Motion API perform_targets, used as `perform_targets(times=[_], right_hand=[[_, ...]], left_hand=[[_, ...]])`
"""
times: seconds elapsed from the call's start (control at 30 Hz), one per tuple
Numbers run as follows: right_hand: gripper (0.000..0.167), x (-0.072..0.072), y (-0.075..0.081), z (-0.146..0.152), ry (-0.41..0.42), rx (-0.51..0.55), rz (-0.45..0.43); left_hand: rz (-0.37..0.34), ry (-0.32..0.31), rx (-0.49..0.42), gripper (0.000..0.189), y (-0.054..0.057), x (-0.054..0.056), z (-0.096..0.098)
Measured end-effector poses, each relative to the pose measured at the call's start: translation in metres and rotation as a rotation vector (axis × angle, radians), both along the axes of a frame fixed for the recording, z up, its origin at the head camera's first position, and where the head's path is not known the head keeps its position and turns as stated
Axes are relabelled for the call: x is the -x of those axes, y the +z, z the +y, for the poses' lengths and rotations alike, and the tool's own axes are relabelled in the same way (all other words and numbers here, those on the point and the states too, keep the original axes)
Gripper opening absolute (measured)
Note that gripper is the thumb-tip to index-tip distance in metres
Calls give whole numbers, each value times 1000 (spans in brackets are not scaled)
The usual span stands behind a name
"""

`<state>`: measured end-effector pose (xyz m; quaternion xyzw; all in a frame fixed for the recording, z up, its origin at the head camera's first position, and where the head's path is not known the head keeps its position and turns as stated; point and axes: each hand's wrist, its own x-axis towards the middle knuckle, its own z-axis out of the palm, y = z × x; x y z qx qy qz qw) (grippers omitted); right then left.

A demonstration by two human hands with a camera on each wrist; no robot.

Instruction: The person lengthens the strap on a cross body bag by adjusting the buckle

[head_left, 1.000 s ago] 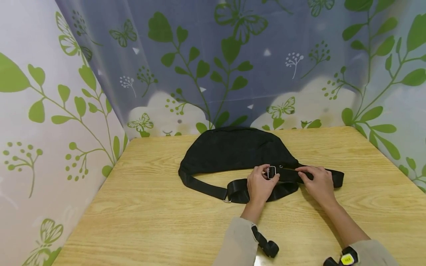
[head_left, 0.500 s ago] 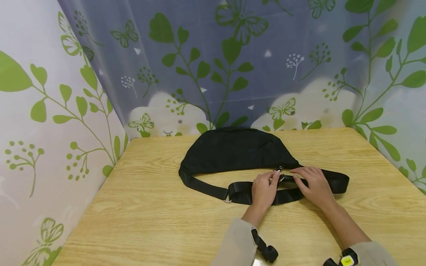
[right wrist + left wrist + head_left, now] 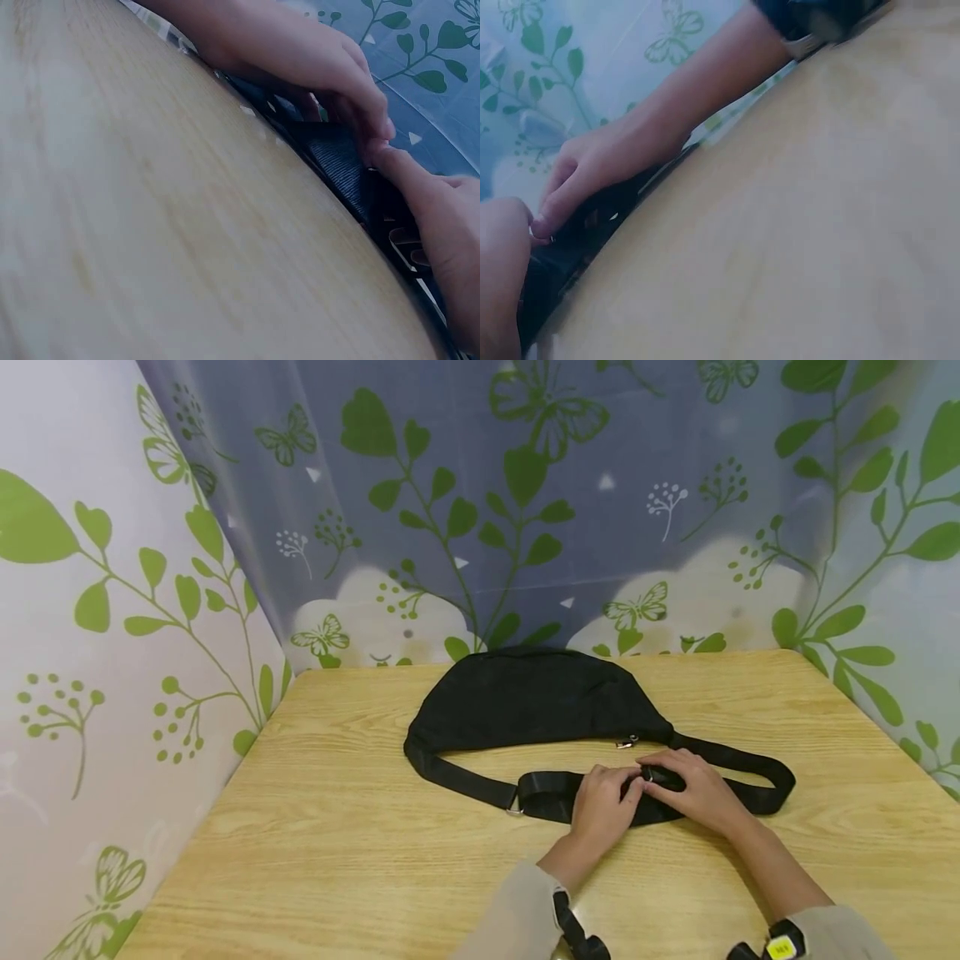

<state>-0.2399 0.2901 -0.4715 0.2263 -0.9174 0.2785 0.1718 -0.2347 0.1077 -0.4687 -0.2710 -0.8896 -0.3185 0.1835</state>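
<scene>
A black waist bag (image 3: pixel 540 702) lies on the wooden table, its webbing strap (image 3: pixel 465 781) looped in front of it. My left hand (image 3: pixel 606 806) pinches the strap near a small metal slider buckle (image 3: pixel 648 774). From the other side my right hand (image 3: pixel 697 789) pinches the strap at the same spot, and the fingertips of both hands almost meet. The fingers partly cover the buckle. In the right wrist view a ribbed fold of the strap (image 3: pixel 341 161) shows between the left hand (image 3: pixel 300 56) and the right hand (image 3: pixel 454 240).
Left of the hands, a metal ring (image 3: pixel 514 812) joins two strap parts. A zipper pull (image 3: pixel 626 743) sits at the bag's lower edge. The wooden table (image 3: pixel 337 860) extends to a patterned curtain (image 3: pixel 420 527) behind and at both sides.
Both hands have shifted toward me and drawn closer together, carrying the buckle away from the bag. The zipper pull is now uncovered, and the strap loop at the right has widened.
</scene>
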Motion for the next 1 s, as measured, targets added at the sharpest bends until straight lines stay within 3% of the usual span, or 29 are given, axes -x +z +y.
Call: perform_targets(times=[0.13,0.23,0.4,0.57,0.67,0.77,0.9,1.0], right_hand=[[42,0,-1,-3,-28,5,-50],[44,-1,0,-6,-56,20,-89],[46,-3,2,-8,-84,34,-113],[47,-3,4,-8,-87,38,-137],[47,-4,5,-8,-82,45,-155],[46,-4,7,-8,-79,55,-157],[44,-5,8,-7,-86,97,-154],[45,-6,8,-6,-96,138,-166]], left_hand=[[49,-37,94,28,0,-7,-17],[124,-75,130,28,-1,-10,-36],[256,-128,79,29,-1,-8,-73],[265,-131,19,38,-1,1,-115],[224,-111,42,49,-2,7,-138],[106,-68,79,65,-3,11,-154],[-95,-41,124,77,-3,13,-161],[-151,-58,153,73,-3,13,-161]])
